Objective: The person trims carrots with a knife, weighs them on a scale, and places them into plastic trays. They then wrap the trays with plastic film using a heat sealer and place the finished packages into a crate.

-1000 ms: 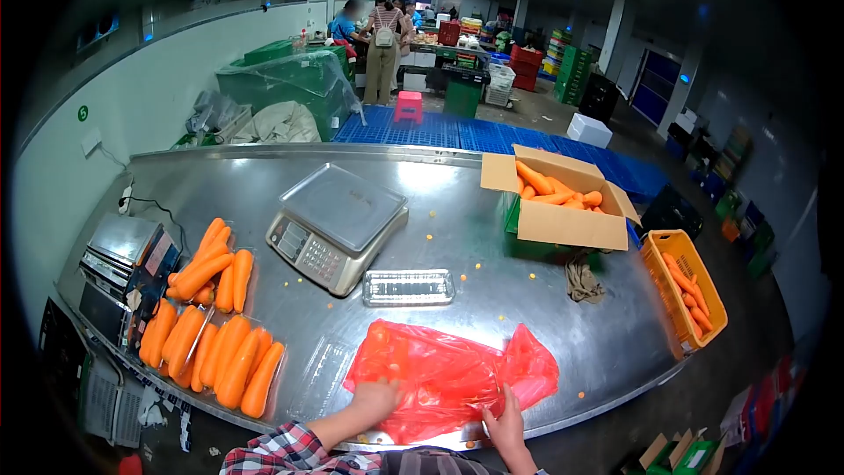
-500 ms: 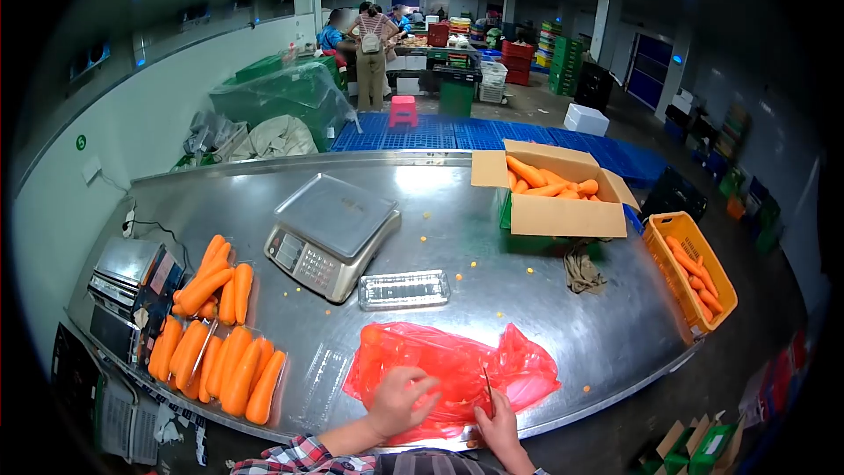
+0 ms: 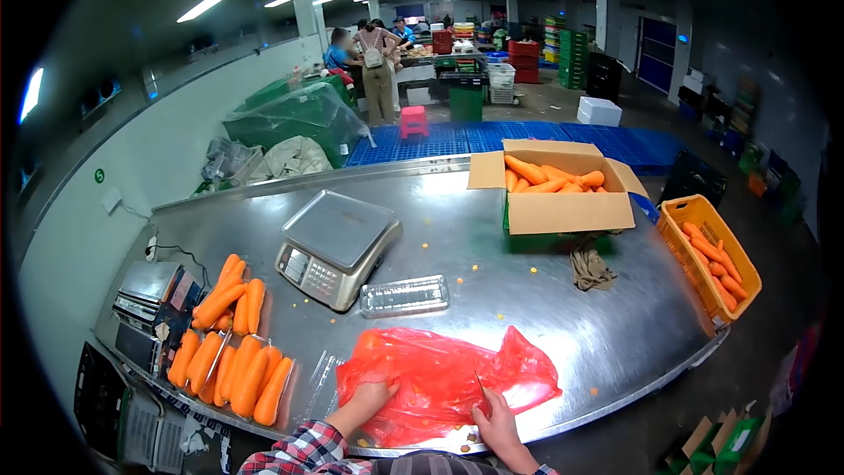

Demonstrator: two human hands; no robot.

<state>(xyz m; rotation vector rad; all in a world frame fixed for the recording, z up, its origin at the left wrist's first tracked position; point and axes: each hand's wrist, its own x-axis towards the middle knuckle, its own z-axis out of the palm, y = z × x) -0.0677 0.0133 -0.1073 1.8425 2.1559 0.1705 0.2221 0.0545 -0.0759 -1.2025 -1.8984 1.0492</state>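
Note:
A red plastic bag lies crumpled on the metal table near its front edge. My left hand is at the bag's left side, its fingertips partly hidden against the red plastic. My right hand is closed on a small knife, whose thin blade points up over the bag's right part. A clear plastic tray sits just behind the bag, and another clear tray lies at its left. Small orange bits are scattered on the metal around them.
Packed carrots lie at the left beside a wrapping machine. Behind are a scale and a cardboard box of carrots. A crumpled cloth and an orange crate are at the right. Several people stand far back.
My left hand has moved left and down, from above the bag onto its left side. The bag's left part has shifted shape. The camera view has turned slightly. My right hand still holds the knife.

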